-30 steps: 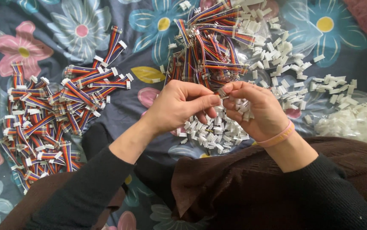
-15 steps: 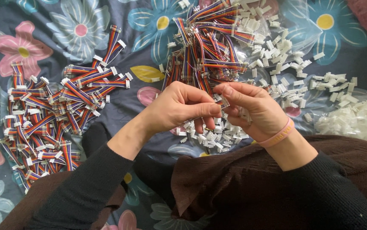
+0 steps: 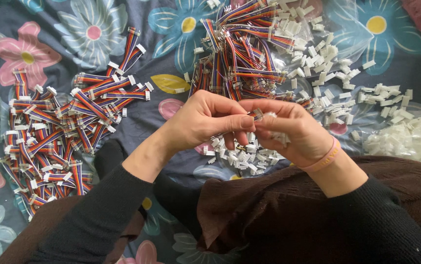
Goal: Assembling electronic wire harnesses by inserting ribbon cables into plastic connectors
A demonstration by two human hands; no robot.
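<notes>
Rainbow-coloured wire (image 3: pixel 258 114) is pinched at its tip between thumb and forefinger of the left hand (image 3: pixel 205 122), touching the right hand (image 3: pixel 296 129), whose grip closes on a small white plug (image 3: pixel 272 116). Loose white plugs (image 3: pixel 242 154) lie on the flowered cloth (image 3: pixel 93 34) just below the hands; finished cables (image 3: pixel 54 132) are heaped well left of them, bare wires (image 3: pixel 242 58) above.

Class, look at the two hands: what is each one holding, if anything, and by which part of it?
The left hand pinches the metal-tipped end of a short rainbow ribbon cable between thumb and fingers. The right hand holds small white plastic connector housings; its exact hold cannot be told.
</notes>
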